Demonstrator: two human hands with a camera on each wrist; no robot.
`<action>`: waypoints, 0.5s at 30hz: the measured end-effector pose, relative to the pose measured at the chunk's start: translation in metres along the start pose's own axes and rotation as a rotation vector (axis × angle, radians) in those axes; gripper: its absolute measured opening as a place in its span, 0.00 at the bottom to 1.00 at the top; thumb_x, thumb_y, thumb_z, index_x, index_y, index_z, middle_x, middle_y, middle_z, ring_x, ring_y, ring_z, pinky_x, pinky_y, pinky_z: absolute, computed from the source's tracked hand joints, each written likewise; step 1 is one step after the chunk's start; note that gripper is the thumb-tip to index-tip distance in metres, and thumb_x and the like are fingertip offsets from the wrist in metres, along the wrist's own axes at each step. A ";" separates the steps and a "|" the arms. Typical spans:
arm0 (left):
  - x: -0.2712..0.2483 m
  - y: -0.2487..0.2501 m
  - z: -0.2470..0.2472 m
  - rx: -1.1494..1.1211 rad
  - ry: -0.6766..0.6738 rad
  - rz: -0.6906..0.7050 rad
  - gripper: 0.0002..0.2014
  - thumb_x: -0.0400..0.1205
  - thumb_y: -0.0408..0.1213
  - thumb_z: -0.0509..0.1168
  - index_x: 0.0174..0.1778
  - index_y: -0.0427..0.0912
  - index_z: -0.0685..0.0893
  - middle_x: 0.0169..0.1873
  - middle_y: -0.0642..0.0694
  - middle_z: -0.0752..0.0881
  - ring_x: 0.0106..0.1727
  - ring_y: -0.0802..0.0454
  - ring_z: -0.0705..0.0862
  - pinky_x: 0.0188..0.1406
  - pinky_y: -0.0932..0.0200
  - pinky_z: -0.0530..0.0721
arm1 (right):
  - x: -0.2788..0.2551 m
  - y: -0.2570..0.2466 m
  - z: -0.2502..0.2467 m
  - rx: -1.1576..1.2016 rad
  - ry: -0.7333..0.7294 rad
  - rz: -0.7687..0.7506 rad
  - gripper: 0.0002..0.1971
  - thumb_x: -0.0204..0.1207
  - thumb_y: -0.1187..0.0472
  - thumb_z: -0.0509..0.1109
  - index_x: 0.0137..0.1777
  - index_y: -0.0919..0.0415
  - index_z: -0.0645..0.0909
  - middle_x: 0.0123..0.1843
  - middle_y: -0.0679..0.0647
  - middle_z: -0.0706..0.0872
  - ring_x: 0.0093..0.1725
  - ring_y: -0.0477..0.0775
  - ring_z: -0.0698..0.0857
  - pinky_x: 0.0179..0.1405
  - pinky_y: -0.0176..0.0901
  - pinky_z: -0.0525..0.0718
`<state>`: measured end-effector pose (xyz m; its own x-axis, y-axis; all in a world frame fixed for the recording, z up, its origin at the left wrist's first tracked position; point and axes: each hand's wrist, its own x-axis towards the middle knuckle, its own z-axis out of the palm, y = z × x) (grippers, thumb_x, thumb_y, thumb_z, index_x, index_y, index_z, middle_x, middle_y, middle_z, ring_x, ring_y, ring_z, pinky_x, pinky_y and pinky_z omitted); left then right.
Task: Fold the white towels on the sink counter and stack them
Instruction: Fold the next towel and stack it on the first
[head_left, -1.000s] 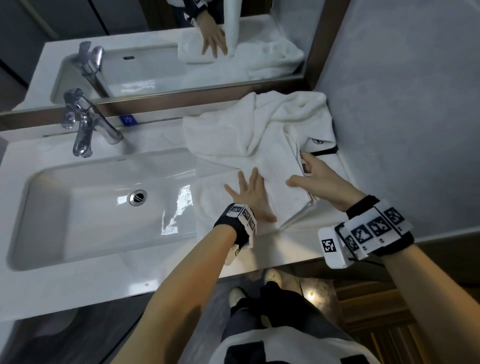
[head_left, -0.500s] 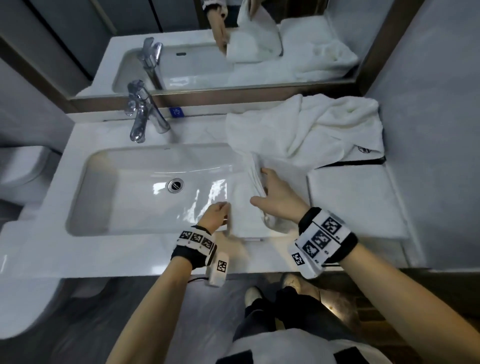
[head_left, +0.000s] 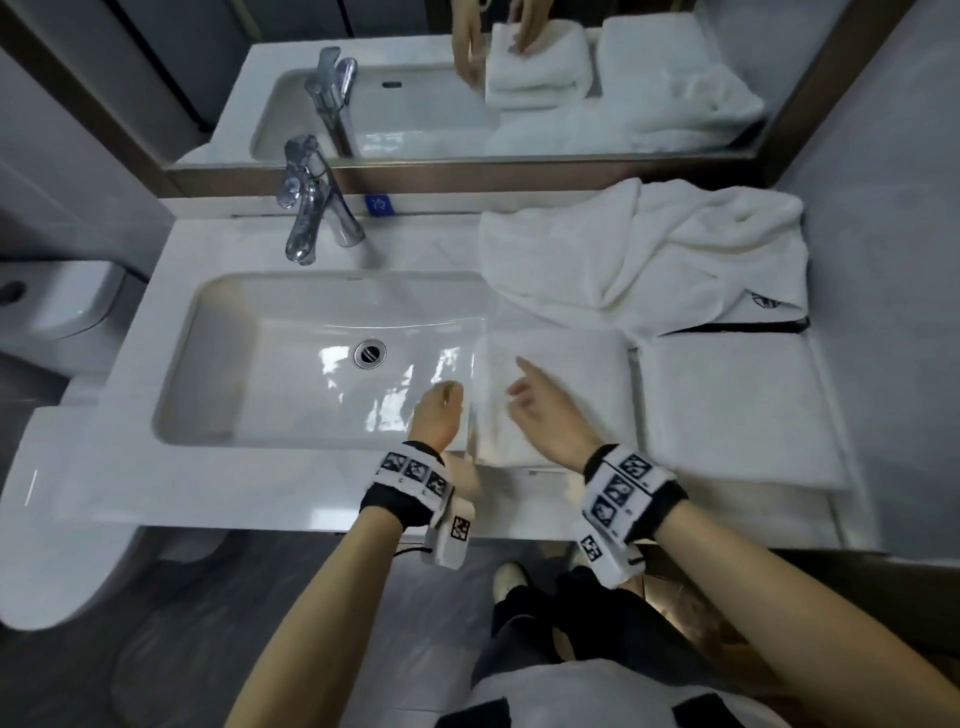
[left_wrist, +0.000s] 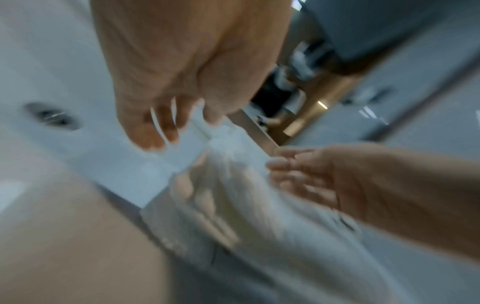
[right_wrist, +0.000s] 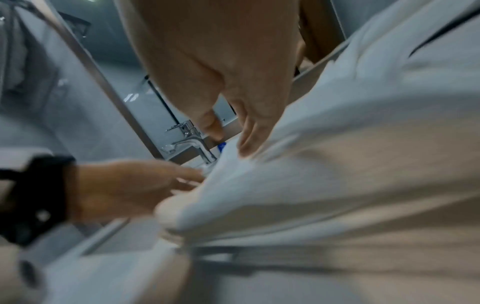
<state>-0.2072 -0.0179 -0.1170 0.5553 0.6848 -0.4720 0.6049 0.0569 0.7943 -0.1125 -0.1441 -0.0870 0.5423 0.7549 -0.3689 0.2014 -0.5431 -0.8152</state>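
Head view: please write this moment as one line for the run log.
left hand: open beside small folded white towel | right hand: open over it | crumpled white towel: unfolded behind

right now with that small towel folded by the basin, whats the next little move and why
Probably lift the small folded white towel and set it on the flat folded white towel to its right. Both look folded and lie side by side, unstacked. The left hand is at the small towel's left edge and the right hand lies open over it, well placed to pick it up. The rumpled white towel behind remains unfolded.
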 end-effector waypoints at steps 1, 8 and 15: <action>-0.001 0.002 0.004 0.172 0.127 0.111 0.15 0.87 0.36 0.52 0.66 0.34 0.74 0.60 0.35 0.77 0.64 0.42 0.76 0.67 0.49 0.73 | -0.002 0.009 -0.011 -0.034 0.119 -0.056 0.27 0.80 0.67 0.61 0.79 0.62 0.62 0.67 0.58 0.77 0.61 0.52 0.78 0.68 0.40 0.73; -0.001 0.019 0.067 0.893 0.018 0.526 0.27 0.88 0.48 0.41 0.83 0.48 0.43 0.84 0.49 0.42 0.84 0.47 0.36 0.82 0.36 0.38 | 0.000 0.056 -0.032 -0.840 0.305 -0.043 0.31 0.85 0.51 0.48 0.84 0.58 0.43 0.86 0.55 0.41 0.85 0.60 0.41 0.84 0.54 0.40; 0.012 0.005 0.067 0.802 -0.041 0.474 0.28 0.87 0.54 0.38 0.81 0.56 0.35 0.80 0.59 0.32 0.81 0.55 0.29 0.80 0.31 0.38 | 0.006 0.064 -0.026 -0.926 0.236 0.034 0.33 0.83 0.43 0.40 0.83 0.56 0.37 0.86 0.52 0.38 0.84 0.59 0.36 0.82 0.63 0.43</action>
<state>-0.1594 -0.0580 -0.1445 0.8554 0.4813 -0.1915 0.5151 -0.7512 0.4127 -0.0753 -0.1834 -0.1295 0.6896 0.6949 -0.2039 0.6933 -0.7148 -0.0914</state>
